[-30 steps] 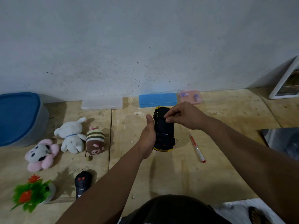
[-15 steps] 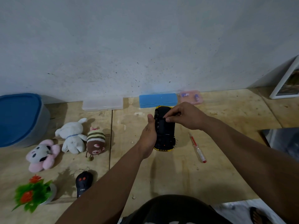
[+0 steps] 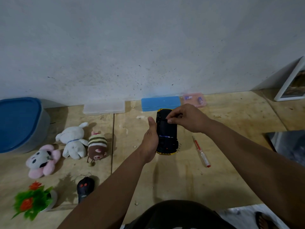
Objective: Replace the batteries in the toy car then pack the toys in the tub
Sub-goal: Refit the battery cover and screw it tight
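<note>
Head view: the left hand [image 3: 151,139] still grips the upside-down toy car [image 3: 167,131] above the floor. Farther up, the right hand [image 3: 187,119] has shifted its pinch along the car's underside, likely working the battery cover loose.

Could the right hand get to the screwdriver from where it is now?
Probably yes: the screwdriver lies bare on the floor just below the right hand, nothing between them, though its fingers would first have to leave the toy car.

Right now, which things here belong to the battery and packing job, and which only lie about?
Job: car in both hands (left, right), screwdriver, tub, plush toys, remote.
Lying about: blue case, clear case, picture frame.
</note>
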